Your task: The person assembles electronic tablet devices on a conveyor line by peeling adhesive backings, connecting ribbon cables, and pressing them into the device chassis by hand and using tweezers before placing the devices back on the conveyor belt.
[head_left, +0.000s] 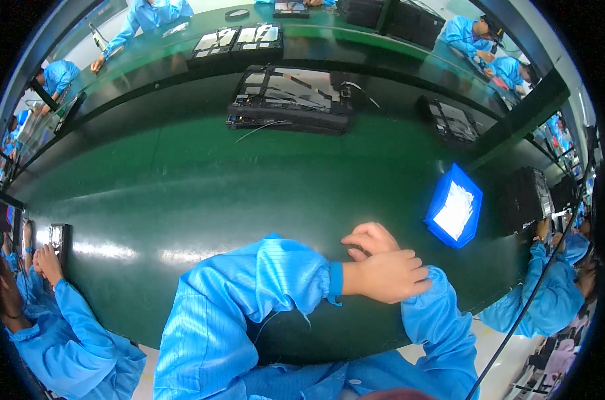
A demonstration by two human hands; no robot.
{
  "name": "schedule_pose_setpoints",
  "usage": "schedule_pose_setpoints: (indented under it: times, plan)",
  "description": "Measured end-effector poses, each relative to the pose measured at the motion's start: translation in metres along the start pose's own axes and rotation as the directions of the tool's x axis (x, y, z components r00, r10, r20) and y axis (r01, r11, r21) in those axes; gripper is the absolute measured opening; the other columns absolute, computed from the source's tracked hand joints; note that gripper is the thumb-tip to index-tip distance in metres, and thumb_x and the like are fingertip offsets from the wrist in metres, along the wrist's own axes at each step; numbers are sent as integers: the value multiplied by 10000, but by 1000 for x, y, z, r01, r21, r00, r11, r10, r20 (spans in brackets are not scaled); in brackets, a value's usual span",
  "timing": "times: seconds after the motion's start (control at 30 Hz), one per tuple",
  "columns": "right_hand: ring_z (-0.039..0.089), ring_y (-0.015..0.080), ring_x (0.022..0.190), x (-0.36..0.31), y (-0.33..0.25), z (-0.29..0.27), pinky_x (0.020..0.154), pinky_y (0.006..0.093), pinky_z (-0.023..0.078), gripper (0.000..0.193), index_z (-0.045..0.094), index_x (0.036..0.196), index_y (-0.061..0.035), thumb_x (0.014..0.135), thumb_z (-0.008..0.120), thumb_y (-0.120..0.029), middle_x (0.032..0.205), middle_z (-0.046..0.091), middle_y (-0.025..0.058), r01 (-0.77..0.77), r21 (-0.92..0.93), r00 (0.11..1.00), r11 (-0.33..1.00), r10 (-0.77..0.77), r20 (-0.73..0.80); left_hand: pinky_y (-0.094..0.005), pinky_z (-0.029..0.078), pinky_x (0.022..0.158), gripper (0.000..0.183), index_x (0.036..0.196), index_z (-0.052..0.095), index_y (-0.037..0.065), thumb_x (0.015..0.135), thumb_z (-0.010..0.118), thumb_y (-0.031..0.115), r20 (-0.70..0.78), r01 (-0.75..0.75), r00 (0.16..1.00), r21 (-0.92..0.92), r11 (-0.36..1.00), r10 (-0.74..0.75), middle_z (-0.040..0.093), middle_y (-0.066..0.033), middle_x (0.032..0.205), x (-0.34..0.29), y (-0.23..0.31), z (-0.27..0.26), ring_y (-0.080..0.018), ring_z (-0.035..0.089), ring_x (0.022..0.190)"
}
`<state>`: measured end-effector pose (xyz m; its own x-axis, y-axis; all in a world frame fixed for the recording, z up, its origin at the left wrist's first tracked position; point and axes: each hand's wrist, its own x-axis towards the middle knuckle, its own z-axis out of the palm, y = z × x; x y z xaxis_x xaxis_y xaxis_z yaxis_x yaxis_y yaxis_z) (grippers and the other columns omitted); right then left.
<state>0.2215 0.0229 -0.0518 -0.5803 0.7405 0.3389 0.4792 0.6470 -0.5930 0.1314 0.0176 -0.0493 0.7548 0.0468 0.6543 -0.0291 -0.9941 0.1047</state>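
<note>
My left hand lies across my right wrist, its fingers bent over the cuff of my right sleeve. A blue band sits round my left wrist at the sleeve end, with a thin cord hanging below it. Just beyond it my right hand shows in part, fingers loosely curved and apart from the thumb, with nothing between them. Its wrist is hidden under my left hand. To the right of my hands stands a blue bin holding white slips.
A stack of black trays with flat grey parts stands at the back of the green table. More trays sit on the raised shelf. Black trays are stacked at right. Co-workers in blue sit at left and right.
</note>
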Motion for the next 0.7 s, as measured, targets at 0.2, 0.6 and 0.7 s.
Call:
schedule_pose_setpoints:
  times: [0.2,0.6,0.7]
  plan:
    - [587,275,875,-5,2,2,765,370,472,255,696,990,-54,737,702,-91,958,591,104,-8,2,1000,1000,8,-3,-347,446,703,317,1048,621,58,768,617,204,-90,3,996,-20,1000,-5,581,-62,851,1,4,2,-214,583,778]
    - [542,94,800,28,29,-5,710,262,460,215,658,1081,-39,882,635,-117,965,608,50,-245,350,965,904,262,1,-382,477,834,371,1065,658,68,695,654,90,-300,20,950,-235,972,-92,635,-107,1047,-19,-33,-28,-274,615,967]
    - [575,105,870,72,49,-4,797,276,494,293,622,1181,-31,903,627,-123,1032,629,42,-321,559,917,764,399,-18,-400,483,849,315,969,696,81,675,613,5,-365,167,896,-246,955,-251,669,-79,988,-49,-54,-53,-277,629,965]
